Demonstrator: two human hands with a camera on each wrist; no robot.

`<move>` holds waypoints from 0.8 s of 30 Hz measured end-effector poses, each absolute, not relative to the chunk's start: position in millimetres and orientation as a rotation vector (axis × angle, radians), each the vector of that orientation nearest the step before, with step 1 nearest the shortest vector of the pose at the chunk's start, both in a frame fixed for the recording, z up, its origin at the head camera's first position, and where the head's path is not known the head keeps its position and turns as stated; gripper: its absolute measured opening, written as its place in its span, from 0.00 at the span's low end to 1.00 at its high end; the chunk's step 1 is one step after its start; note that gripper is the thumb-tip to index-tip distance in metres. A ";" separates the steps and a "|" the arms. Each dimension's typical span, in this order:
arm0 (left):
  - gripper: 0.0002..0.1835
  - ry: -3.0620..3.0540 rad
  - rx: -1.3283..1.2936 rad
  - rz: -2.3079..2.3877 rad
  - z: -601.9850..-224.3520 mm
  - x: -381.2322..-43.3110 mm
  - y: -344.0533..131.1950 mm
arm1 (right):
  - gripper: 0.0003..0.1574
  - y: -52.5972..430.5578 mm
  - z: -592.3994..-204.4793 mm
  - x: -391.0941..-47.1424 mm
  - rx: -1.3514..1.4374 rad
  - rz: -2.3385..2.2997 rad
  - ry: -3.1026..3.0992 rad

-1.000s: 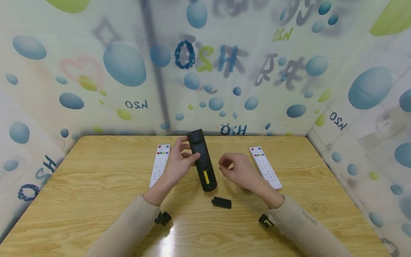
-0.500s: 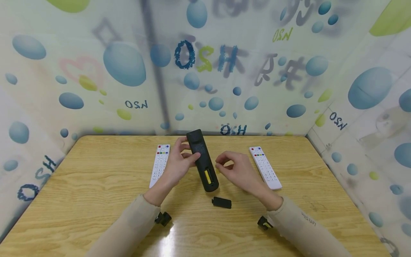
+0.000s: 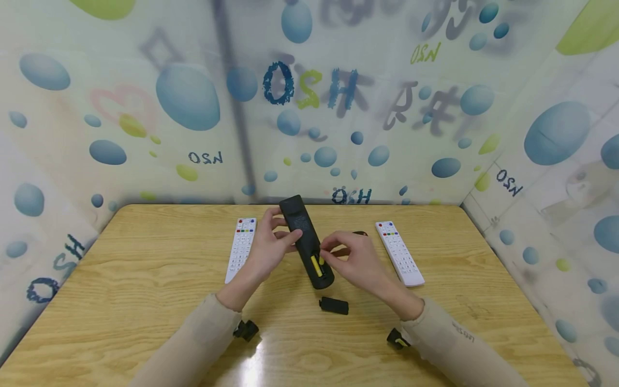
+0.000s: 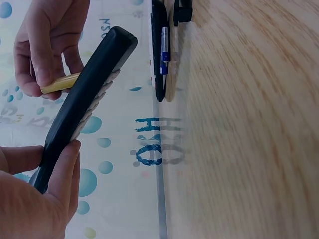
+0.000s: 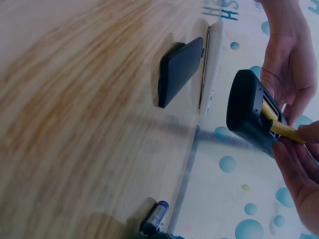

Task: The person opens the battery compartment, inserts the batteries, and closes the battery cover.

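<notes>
One battery [image 3: 316, 266] seated, cover [image 3: 334, 306] off, the left hand [image 3: 268, 248] gripped the remote [image 3: 302, 228], the right hand [image 3: 358, 263] pinching a second battery [image 5: 286, 131] not yet seated

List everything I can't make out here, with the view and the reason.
Head: the print on the black remote's back, too small to read.
Head: part of the left white remote's lower end, behind the left hand.
Head: most of a dark object, behind the right hand.
Left wrist: the yellow battery's inner end, behind the black remote.
</notes>
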State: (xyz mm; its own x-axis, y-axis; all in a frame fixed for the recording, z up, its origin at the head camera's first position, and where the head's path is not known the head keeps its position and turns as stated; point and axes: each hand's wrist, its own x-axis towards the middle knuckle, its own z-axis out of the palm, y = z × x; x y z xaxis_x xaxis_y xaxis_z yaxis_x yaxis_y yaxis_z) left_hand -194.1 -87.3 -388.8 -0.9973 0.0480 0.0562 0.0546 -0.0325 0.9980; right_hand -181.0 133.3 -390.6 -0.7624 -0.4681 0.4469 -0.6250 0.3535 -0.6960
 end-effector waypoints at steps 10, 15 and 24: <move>0.31 -2.159 -0.073 -2.262 -390.8 -194.6 -89.7 | 0.10 132.5 -394.5 -183.7 1.181 1.243 -2.262; 0.31 -2.134 -0.050 -2.273 -389.7 -194.2 -90.8 | 0.10 132.0 -394.0 -182.5 1.206 1.218 -2.250; 0.32 -2.039 -0.006 -2.310 -388.8 -196.1 -95.3 | 0.09 134.1 -392.8 -182.1 1.214 1.318 -2.284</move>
State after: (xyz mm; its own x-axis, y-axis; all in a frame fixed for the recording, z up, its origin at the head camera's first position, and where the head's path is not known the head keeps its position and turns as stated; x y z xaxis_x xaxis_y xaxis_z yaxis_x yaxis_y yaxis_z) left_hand -196.1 -95.3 -388.8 -0.9982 -0.0426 0.0427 0.0476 -0.1231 0.9912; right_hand -182.1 134.1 -392.8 -0.6269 -0.5418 0.5599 -0.7559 0.2488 -0.6056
